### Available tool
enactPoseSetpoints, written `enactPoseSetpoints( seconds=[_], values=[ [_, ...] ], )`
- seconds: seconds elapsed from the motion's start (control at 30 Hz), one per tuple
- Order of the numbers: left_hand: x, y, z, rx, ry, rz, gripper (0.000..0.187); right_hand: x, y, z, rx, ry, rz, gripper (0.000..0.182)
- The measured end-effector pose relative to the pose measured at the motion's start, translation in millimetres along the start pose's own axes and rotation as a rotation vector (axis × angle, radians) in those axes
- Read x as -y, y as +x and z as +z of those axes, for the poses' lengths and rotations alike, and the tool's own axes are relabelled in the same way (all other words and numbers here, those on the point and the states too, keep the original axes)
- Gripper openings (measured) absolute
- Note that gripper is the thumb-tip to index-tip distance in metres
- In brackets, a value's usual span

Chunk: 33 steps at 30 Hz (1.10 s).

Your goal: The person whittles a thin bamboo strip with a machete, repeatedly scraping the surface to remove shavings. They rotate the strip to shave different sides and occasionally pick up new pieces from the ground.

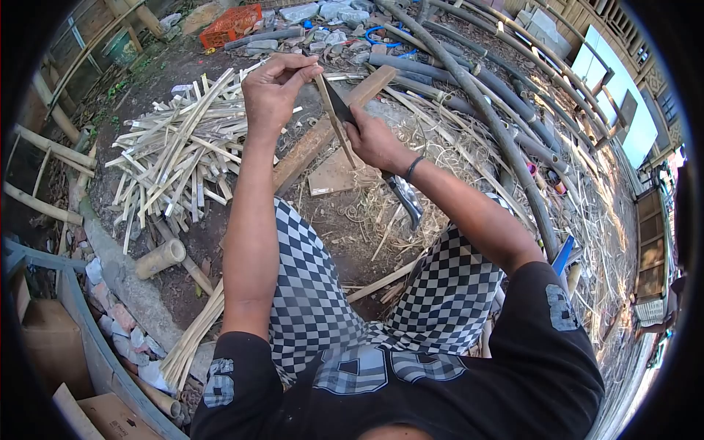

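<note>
Pinching the strip's (334, 110) top, your left hand (273, 86) steadies it upright above your knees; your right hand (372, 139) grips the knife (381, 165). Light, springy, splintery: hold its ends.

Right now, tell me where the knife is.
In the head view, the knife is up center in the right hand, blade against the bamboo strip pinched by the left hand.

Splitting a bamboo strip with a knife

Left hand (273, 92) pinches the bamboo strip (334, 117); right hand (374, 141) holds the knife (339, 108) against it.
</note>
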State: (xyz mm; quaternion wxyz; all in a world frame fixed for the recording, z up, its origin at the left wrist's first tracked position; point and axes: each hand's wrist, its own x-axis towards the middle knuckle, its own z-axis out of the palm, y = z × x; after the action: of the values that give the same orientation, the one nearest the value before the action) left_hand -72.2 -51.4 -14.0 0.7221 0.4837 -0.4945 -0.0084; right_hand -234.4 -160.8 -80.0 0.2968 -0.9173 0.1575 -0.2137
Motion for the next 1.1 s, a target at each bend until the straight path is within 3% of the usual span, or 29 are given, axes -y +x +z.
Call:
enactPoseSetpoints(
  seconds=[0.1,0.17,0.43,0.53,0.63,0.77,0.9,0.97,1.03,1.1],
  values=[
    [4,-3,0,0.023,-0.048,-0.002,0.016,7,-4,2,-0.019,0.089,0.022,0.022],
    [2,-1,1,0.023,-0.07,-0.012,0.016,-14,-8,18,0.11,0.001,0.078,0.02],
    [3,-2,-2,0.033,-0.023,0.001,0.016,-9,-13,19,0.018,0.11,0.072,0.023],
    [-3,-3,-5,0.033,-0.017,-0.045,0.013,-58,-24,43,0.153,-0.027,0.11,0.023],
    [0,-3,-6,0.041,0.004,0.005,0.014,-53,-22,40,0.167,-0.052,0.083,0.022],
    [6,-1,-4,0.019,-0.037,0.0,0.013,-25,-23,33,0.142,-0.004,0.196,0.021],
    [10,-1,-4,0.068,0.005,0.006,0.012,-74,-37,52,0.278,-0.144,0.211,0.022],
    [12,-1,-3,0.097,-0.025,0.027,0.014,-78,-47,49,0.367,-0.166,0.343,0.023],
    [11,-2,-1,0.151,-0.309,-0.178,0.015,-78,-50,45,0.355,-0.194,0.3,0.023],
    [7,-2,2,0.136,-0.247,-0.182,0.013,-63,-47,36,0.315,-0.173,0.296,0.029]
  ],
)
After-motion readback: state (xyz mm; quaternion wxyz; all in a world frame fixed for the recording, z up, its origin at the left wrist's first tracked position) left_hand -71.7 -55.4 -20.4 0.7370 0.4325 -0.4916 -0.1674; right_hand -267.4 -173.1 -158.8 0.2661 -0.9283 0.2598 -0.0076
